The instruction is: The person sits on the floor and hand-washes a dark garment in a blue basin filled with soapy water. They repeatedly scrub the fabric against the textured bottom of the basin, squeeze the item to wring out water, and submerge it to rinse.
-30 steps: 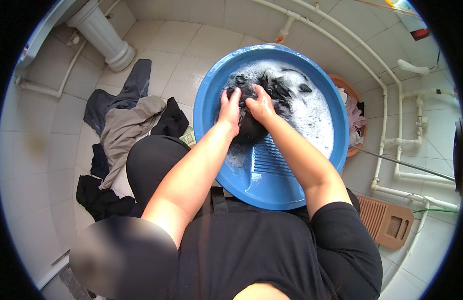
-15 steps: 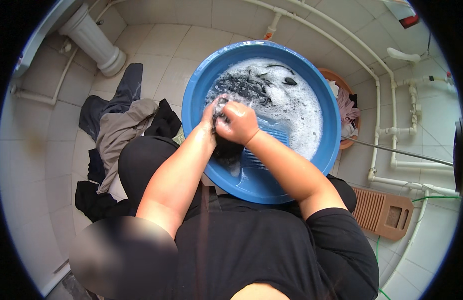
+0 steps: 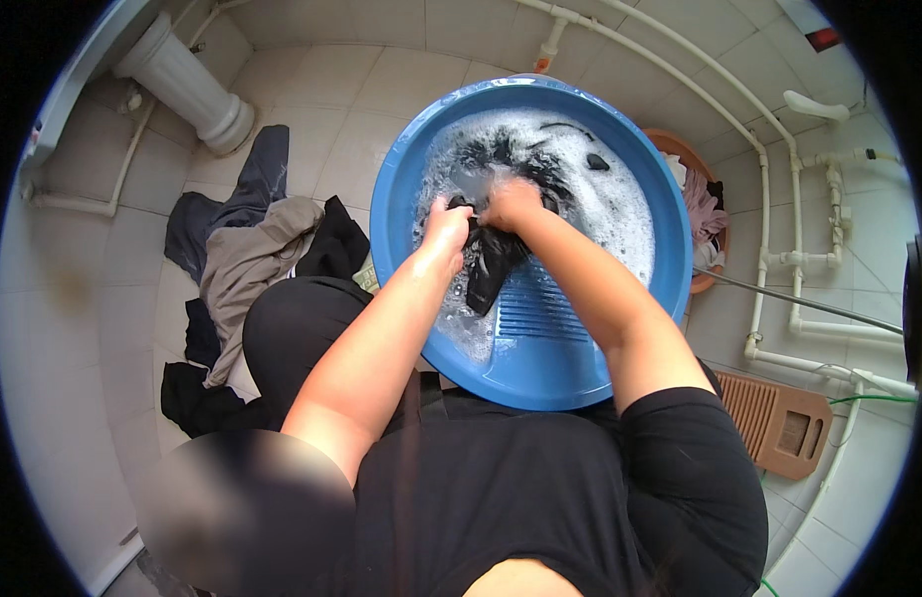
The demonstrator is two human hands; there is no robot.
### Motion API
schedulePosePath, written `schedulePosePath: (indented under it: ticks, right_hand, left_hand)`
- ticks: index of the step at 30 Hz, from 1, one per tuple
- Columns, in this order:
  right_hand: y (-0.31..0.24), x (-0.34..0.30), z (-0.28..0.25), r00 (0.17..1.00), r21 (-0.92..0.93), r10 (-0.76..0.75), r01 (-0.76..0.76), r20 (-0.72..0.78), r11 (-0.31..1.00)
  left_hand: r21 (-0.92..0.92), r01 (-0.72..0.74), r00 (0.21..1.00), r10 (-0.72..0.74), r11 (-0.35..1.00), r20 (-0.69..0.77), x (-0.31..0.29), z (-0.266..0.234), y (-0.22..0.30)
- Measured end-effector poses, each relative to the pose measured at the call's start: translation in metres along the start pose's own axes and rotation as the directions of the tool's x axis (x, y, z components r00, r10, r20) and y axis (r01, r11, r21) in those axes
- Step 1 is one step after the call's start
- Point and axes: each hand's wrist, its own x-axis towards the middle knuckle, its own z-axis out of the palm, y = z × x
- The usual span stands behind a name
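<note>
A large blue basin [image 3: 383, 189] holds foamy, dark-streaked water, with a ridged washboard [image 3: 542, 310] at its near side. My left hand [image 3: 445, 227] is closed on a wet black garment [image 3: 496, 267], near the left of the basin. Close beside it, my right hand [image 3: 511, 203] grips the same garment, its fingertips partly hidden by water and blur. Part of the cloth hangs below my hands onto the upper left of the ridges. More dark fabric shows through the suds [image 3: 610, 224] farther back.
Left of the basin, a grey-brown garment [image 3: 247, 261], dark trousers [image 3: 257, 179] and black clothes lie on the tiled floor. An orange tub [image 3: 680, 149] of laundry stands behind the basin's right side. A brown washboard [image 3: 779, 423] lies at lower right, near white pipes [image 3: 764, 249].
My hands, pressed together before, are now slightly apart. My right hand has moved farther into the suds, and the black garment is spread lower between them.
</note>
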Motion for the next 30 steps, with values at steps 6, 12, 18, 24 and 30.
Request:
schedulePosePath:
  ticks: [6,12,18,24,30]
  right_hand:
    - [-0.020,-0.016,0.003,0.894,0.484,0.220,-0.003,-0.390,0.875]
    - [-0.049,-0.095,-0.036,0.758,0.670,-0.132,0.631,-0.638,0.390]
    - [-0.067,-0.111,-0.030,0.571,0.326,-0.286,0.736,-0.769,0.593]
    - [-0.019,-0.044,-0.003,0.781,0.354,-0.012,0.297,-0.625,0.887]
    - [0.001,-0.007,-0.012,0.874,0.514,0.254,-0.005,-0.415,0.858]
  left_hand:
    - [-0.166,-0.149,0.984,0.163,0.975,0.071,-0.006,0.003,0.008]
    - [-0.516,0.199,0.966,-0.080,0.833,0.244,-0.020,-0.002,0.034]
    - [-0.270,-0.177,0.905,0.264,0.947,0.334,-0.035,-0.014,0.026]
    - [-0.384,0.322,0.943,-0.254,0.865,0.218,-0.046,0.009,0.026]
    - [-0.137,-0.093,0.992,0.080,0.986,-0.101,-0.018,0.003,0.014]
